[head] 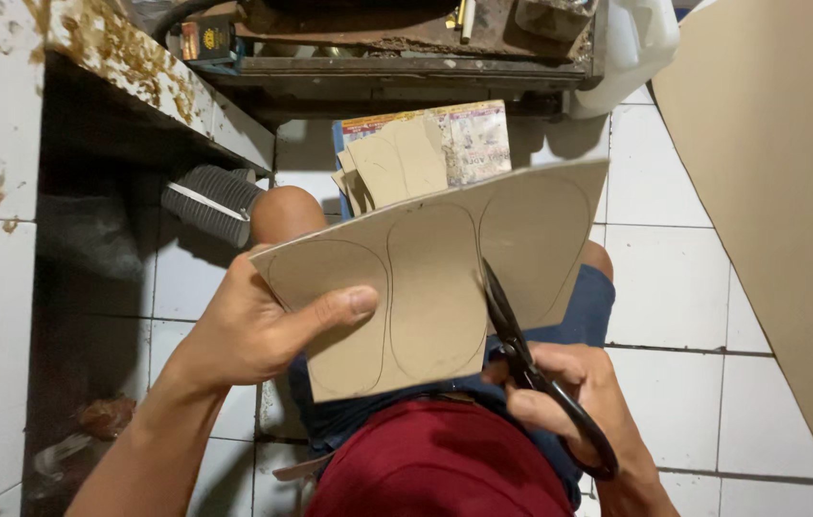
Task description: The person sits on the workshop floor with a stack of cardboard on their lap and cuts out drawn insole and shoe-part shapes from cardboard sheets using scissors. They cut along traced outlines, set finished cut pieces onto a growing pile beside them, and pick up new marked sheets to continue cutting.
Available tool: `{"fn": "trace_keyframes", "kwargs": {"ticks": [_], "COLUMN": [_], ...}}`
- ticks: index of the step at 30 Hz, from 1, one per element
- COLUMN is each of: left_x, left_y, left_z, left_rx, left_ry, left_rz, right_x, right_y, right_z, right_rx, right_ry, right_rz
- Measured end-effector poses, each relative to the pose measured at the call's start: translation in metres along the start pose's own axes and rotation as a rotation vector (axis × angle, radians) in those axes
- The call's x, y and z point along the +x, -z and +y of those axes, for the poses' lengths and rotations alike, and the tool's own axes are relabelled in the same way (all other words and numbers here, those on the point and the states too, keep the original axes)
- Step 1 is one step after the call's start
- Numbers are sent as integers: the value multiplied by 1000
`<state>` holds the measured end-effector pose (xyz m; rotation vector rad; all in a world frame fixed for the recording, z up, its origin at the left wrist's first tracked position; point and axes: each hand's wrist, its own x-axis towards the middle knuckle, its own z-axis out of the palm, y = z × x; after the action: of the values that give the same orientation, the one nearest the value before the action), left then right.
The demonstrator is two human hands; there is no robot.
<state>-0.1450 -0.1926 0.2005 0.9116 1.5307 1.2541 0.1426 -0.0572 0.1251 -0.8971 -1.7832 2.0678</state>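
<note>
My left hand point(258, 325) grips the left end of a tan cardboard sheet point(430, 273), thumb on top. The sheet carries several pencilled sole-shaped outlines. My right hand point(574, 393) holds black scissors point(526, 354) by their handles. The blades are cutting upward into the sheet's lower edge, along a drawn line between two outlines. The sheet is held above my lap, over blue shorts and a red shirt.
A pile of cut cardboard sole shapes point(397, 163) lies on a printed paper on the white tiled floor ahead. A large cardboard sheet point(790, 201) leans at the right. A stained tiled ledge point(129, 67) and a dark recess stand at the left, a cluttered low shelf point(397, 48) ahead.
</note>
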Motion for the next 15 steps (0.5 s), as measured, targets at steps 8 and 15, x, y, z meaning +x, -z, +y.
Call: {"fn": "trace_keyframes", "kwargs": {"ticks": [8, 15], "left_x": [9, 10], "left_y": [-19, -18], "left_z": [-5, -16], "left_rx": [-246, -185], "left_ry": [77, 101], "left_rz": [-31, -38], "right_x": [12, 12], "right_y": [-18, -17], "right_z": [2, 6], "right_rx": [-207, -228], "right_ry": [158, 45], "right_rz": [180, 244]}}
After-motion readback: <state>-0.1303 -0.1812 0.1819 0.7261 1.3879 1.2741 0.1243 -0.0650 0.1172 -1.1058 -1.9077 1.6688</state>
